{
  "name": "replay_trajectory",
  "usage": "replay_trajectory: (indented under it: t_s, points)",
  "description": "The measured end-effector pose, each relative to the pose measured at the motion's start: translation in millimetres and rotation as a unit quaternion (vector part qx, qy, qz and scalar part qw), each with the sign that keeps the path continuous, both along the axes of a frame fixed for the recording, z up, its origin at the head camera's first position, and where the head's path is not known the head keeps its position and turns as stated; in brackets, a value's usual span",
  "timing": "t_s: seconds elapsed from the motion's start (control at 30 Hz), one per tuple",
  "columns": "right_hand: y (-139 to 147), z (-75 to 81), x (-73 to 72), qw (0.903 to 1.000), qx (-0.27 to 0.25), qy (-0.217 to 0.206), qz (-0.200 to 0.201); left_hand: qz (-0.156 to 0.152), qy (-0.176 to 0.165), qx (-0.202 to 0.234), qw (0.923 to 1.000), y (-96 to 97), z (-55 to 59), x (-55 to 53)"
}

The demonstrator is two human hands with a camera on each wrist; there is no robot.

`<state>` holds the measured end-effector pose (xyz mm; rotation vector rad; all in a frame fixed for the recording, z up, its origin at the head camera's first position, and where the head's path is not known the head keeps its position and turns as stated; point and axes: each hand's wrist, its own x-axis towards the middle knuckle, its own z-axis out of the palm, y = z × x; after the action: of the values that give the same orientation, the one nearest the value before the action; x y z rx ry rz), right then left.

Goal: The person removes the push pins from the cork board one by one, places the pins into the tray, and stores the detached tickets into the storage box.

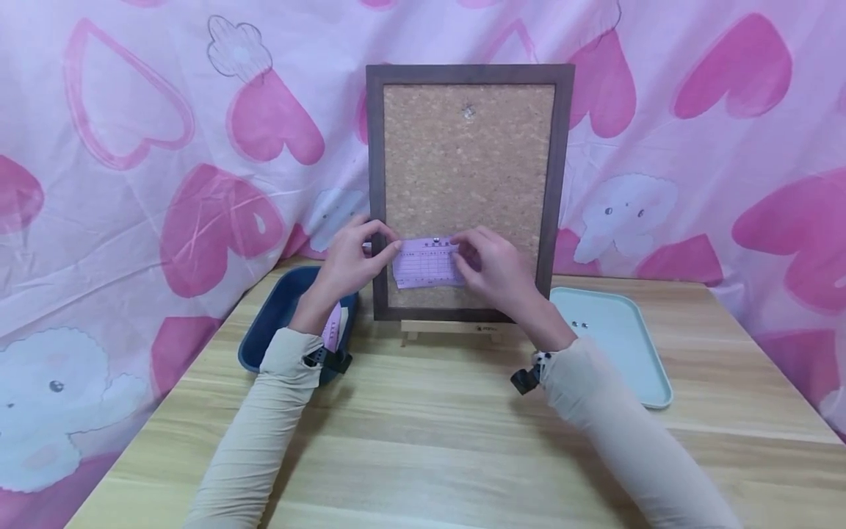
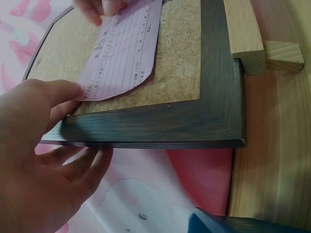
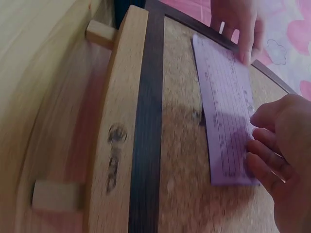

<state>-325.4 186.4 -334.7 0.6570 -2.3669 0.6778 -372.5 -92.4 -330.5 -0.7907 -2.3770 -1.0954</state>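
Note:
A purple printed paper slip lies against the lower part of a cork board with a dark wooden frame. Thumb and index finger of my left hand pinch its left corner; in the left wrist view, the other fingers of that hand reach behind the frame's edge. My right hand holds the slip near its upper right part with bent fingers, seen close to the paper's edge in the right wrist view. A small silver pin shows at the slip's top edge.
The board stands on a small wooden easel. At left is a dark blue tray with more paper slips, partly behind my left forearm. A pale green tray at right holds silver pins. Another clear-looking pin sits high on the cork.

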Motion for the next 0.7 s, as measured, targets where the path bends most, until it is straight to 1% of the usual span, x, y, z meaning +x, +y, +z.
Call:
replay_trajectory:
  t_s: [0.13,0.27,0.5,0.7]
  points:
    - [-11,0.8,-4.3,0.9998,0.000,0.002,-0.020,0.010,-0.015,0.008,0.9998,0.3,-2.3,0.2]
    - [-19,1.3,-7.6,0.9990,-0.005,-0.001,-0.044,0.022,-0.015,0.007,0.9996,2.3,-2.8,0.4]
    - [-28,-1.4,-12.7,0.9987,-0.026,0.007,-0.044,0.026,-0.020,0.013,0.9994,3.8,-4.4,0.7]
    - [-33,-2.4,-16.3,0.9975,-0.038,0.013,-0.058,0.021,-0.017,0.020,0.9994,2.1,-5.7,0.0]
